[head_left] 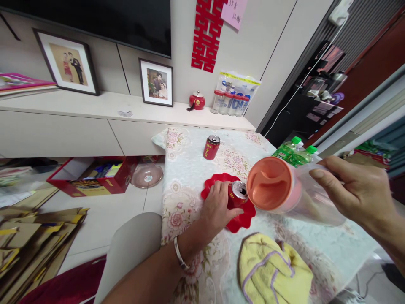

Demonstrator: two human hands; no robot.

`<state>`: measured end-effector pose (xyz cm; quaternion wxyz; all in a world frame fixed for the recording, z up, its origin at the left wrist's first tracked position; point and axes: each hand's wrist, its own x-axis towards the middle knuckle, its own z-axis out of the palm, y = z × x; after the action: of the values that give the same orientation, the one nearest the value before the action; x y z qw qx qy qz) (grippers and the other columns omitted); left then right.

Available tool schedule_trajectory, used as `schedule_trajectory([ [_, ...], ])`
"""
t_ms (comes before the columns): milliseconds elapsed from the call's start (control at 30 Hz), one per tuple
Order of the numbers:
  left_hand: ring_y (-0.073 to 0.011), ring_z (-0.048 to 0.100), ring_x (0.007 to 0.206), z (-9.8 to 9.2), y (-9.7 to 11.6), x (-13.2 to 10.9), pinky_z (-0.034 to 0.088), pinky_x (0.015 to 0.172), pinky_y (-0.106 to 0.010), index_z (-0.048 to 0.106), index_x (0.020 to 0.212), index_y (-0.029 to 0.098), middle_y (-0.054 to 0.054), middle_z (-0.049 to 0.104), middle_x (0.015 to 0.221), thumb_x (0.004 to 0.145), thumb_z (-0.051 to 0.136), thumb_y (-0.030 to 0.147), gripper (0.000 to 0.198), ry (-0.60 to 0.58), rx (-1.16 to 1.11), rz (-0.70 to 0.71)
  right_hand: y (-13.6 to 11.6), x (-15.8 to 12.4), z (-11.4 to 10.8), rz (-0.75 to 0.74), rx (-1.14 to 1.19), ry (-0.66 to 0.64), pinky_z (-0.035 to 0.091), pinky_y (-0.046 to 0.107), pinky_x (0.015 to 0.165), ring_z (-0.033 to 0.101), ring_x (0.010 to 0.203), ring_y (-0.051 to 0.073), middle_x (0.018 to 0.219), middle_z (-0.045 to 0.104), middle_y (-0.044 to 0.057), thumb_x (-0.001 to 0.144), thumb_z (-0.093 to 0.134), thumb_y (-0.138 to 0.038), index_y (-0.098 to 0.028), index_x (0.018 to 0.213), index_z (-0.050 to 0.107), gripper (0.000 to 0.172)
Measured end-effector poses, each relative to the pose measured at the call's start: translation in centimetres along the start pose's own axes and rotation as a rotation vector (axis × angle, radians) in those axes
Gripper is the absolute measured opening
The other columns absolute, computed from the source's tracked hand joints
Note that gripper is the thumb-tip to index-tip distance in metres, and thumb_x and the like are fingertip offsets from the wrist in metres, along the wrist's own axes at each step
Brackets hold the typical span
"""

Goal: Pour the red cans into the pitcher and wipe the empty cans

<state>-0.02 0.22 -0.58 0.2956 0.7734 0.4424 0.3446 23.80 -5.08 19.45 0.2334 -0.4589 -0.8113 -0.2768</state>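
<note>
Fingers full: L hand on red can, R hand on clear pitcher

L fingers curl round the can, which is on a scalloped red plate. R fingers wrap pitcher's handle side; it's tipped nearly flat, orange lid next to can's opened top, can't tell if touching. 2nd can stands farther back on floral tablecloth; yellow towel nr front, green-capped bottles behind pitcher.

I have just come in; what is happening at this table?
The left hand holds an opened red can over a red wavy-edged plate. The right hand holds a clear pitcher, tilted, its orange lid close to that can. Another red can stands farther back; a yellow cloth lies nearer.
</note>
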Motion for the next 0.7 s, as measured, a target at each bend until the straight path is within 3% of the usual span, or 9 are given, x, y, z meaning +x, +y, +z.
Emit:
schedule_trajectory([
  [167, -0.0357, 0.061, 0.119, -0.18, 0.21, 0.0, 0.054, 0.107, -0.056, 0.054, 0.129, 0.018, -0.012, 0.06, 0.121, 0.072, 0.095, 0.033, 0.072, -0.018, 0.013, -0.017, 0.0, 0.17, 0.16, -0.01, -0.021, 0.004, 0.026, 0.026, 0.041, 0.034, 0.036, 0.007, 0.047, 0.032, -0.009, 0.107, 0.05, -0.052, -0.024, 0.064, 0.044, 0.051],
  [533, -0.0347, 0.061, 0.116, 0.35, -0.45, -0.06, 0.055, 0.105, -0.058, 0.053, 0.128, 0.025, -0.008, 0.058, 0.118, 0.072, 0.095, 0.037, 0.07, 0.031, -0.029, 0.028, -0.2, 0.29, 0.02, 0.013, -0.004, 0.004, 0.026, 0.025, 0.041, 0.034, 0.036, 0.008, 0.047, 0.032, -0.009, 0.106, 0.052, -0.051, -0.024, 0.064, 0.045, 0.05],
  [700, -0.0349, 0.061, 0.115, -0.03, 0.01, -0.01, 0.054, 0.105, -0.057, 0.054, 0.128, 0.02, -0.011, 0.06, 0.119, 0.074, 0.093, 0.036, 0.068, 0.0, -0.009, 0.001, -0.24, 0.22, 0.02, -0.004, -0.02, 0.001, 0.026, 0.025, 0.041, 0.034, 0.036, 0.007, 0.047, 0.032, -0.009, 0.106, 0.05, -0.051, -0.024, 0.064, 0.045, 0.051],
])
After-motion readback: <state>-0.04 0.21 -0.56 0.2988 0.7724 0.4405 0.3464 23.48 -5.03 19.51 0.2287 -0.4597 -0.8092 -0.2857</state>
